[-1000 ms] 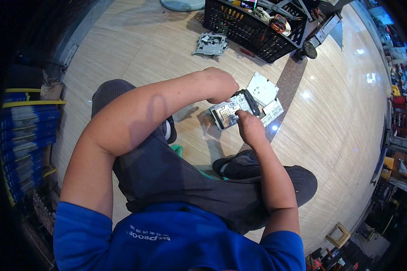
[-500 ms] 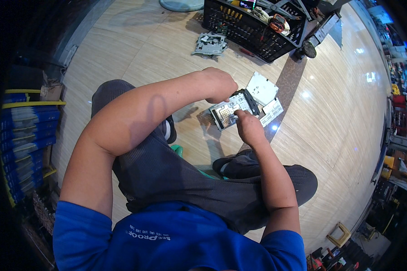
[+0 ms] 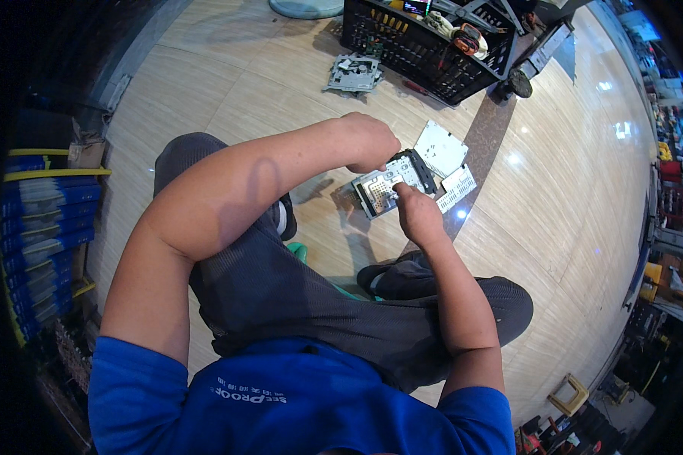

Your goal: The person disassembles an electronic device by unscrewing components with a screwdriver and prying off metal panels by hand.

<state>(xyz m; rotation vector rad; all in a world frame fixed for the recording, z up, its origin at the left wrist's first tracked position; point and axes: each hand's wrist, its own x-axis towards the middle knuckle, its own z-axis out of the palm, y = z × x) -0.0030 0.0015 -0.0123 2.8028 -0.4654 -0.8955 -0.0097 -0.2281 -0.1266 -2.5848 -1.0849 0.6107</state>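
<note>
Metal box (image 3: 391,184) held above the wooden floor (image 3: 228,98), just in front of the knees, well short of the black crate (image 3: 425,45). Left hand (image 3: 368,140) curled over the box's top edge, fingers closed on it; right hand (image 3: 417,216) under the near side, fingertips pressed to its pale perforated face. Beside the box: flat grey plate (image 3: 440,148) and white ribbed strip (image 3: 457,189); nearer the crate, a second metal part (image 3: 354,73).
</note>
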